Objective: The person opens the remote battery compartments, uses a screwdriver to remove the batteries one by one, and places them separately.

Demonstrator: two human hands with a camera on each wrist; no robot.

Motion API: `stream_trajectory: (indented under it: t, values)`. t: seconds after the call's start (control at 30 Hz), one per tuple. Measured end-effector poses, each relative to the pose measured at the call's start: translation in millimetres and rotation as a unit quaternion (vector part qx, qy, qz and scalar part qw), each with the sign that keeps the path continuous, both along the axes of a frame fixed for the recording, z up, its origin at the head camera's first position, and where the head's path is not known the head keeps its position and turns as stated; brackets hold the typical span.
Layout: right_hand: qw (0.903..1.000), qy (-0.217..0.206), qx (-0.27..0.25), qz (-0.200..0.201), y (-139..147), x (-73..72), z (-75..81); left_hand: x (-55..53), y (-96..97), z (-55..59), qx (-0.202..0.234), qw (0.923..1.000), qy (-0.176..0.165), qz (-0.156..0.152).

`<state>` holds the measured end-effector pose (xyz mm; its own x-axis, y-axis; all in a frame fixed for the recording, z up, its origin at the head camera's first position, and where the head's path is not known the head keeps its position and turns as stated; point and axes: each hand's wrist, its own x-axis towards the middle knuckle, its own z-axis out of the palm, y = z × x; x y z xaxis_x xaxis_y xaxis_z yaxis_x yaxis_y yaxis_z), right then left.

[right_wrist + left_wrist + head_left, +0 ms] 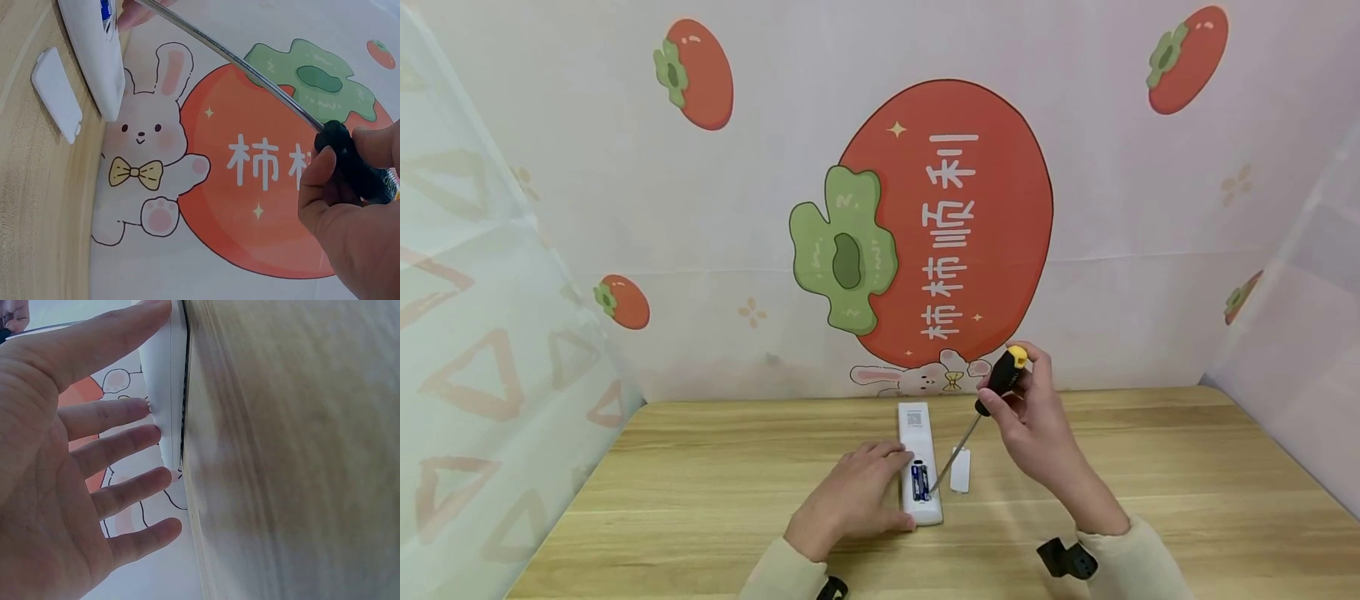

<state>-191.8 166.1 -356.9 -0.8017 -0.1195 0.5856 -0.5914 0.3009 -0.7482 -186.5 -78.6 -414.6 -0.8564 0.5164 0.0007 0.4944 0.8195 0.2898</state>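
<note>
Five fingers of the left hand (857, 493) are spread and nearly straight, thumb against the edge of a white remote (922, 443); the right hand (1041, 429) grips a screwdriver (1001, 379), its tip near the batteries (920, 482). The remote lies face down on the wooden tabletop (715, 487), a white cover (960, 471) beside it; behind hangs a pale backdrop (1120, 208) printed with red fruit (1000, 208)

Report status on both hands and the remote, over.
Right hand grips screwdriver, tip by the batteries. Left hand touches left edge of white remote. Both batteries exposed. Cover off, lying right of remote, out of the way.
</note>
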Motion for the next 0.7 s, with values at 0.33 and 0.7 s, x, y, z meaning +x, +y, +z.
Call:
stream_trajectory:
  t: [0.33, 0.7]
  values:
    - [0.9962, 0.017, 0.049, -0.069, -3.4, -0.3, -3.1, 0.3, 0.3, -0.7, -0.002, 1.0000, -0.007, 0.003]
    - [0.9888, 0.084, 0.090, -0.084, -12.8, 3.0, -1.5, 1.4, 1.7, 1.9, -0.003, 1.0000, -0.004, 0.003]
